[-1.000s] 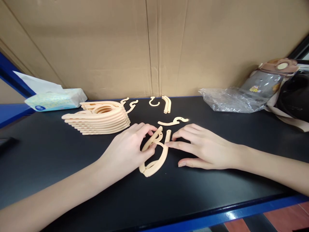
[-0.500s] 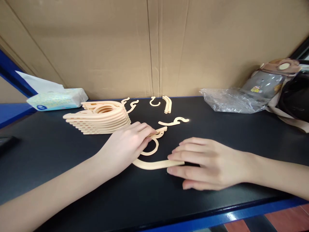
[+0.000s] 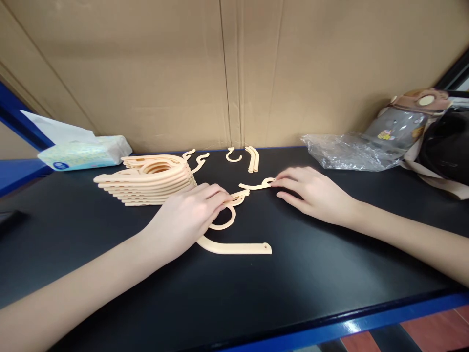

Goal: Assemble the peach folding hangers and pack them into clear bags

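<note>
My left hand (image 3: 186,217) rests on the black table, its fingers closed on the near end of a peach plastic folding hanger (image 3: 234,244). One arm of that hanger lies unfolded toward the right, and its ring part curls beside my fingertips. My right hand (image 3: 315,193) is farther back, fingers pinching the end of a loose peach hook piece (image 3: 256,185). A stack of several folded peach hangers (image 3: 150,178) sits just left of my left hand.
Small hook parts (image 3: 200,159) (image 3: 233,155) and a pair of curved arms (image 3: 253,158) lie by the cardboard wall. A tissue pack (image 3: 82,151) sits far left; a crumpled clear plastic bag (image 3: 348,151), a bottle (image 3: 406,122) and a dark bag (image 3: 445,146) sit far right. The table's blue edge (image 3: 366,325) runs along the front.
The hanger's arm was swung out flat to the right. My right hand then left it and moved back to the loose hook piece. My left hand stayed on the hanger.
</note>
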Demonstrator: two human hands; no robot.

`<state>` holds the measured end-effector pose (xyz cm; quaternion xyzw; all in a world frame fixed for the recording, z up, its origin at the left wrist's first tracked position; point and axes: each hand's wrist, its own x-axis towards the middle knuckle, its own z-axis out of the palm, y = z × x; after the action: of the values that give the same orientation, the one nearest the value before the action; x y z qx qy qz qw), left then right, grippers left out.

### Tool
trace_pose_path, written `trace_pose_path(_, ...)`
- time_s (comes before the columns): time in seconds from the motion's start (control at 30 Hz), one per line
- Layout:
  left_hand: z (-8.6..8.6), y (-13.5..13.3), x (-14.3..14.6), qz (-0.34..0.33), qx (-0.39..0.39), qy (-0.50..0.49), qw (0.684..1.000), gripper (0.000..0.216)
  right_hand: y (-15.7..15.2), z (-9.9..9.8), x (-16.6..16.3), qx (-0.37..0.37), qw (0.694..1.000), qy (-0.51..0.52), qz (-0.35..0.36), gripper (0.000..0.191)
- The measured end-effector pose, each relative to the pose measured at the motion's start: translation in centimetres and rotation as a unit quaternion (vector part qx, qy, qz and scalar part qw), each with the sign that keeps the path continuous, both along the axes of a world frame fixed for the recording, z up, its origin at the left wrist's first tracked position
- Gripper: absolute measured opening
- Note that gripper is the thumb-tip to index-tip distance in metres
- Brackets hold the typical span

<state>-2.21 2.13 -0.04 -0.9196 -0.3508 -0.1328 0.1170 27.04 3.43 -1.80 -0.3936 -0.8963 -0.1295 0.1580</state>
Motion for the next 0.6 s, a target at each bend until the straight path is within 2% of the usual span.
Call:
trace_pose_path(0.13,0.0,0.1,0.2,0.016,-0.004,0.002,1.000,0.037,-0.9,0.2,-0.4,0.004,1.000,-0.012,0.000,0.031)
trace_pose_path(0.23,-0.1,0.2,0.3,0.020,-0.006,0.001,1.000,0.038,-1.5,0.7,-0.7,-0.025,0.998,0.001,0.059,0.034)
trace_pose_path(0.4,-0.3,0.2,0.1,0.020,-0.003,-0.015,1.000,0.035,-2.1,1.3,-0.9,-0.126,0.977,0.027,0.168,0.030)
trace_pose_path(0.6,-0.4,0.2,0.0,0.019,0.004,-0.019,1.000,0.031,-2.2,1.1,-1.0,-0.124,0.977,0.025,0.172,0.029)
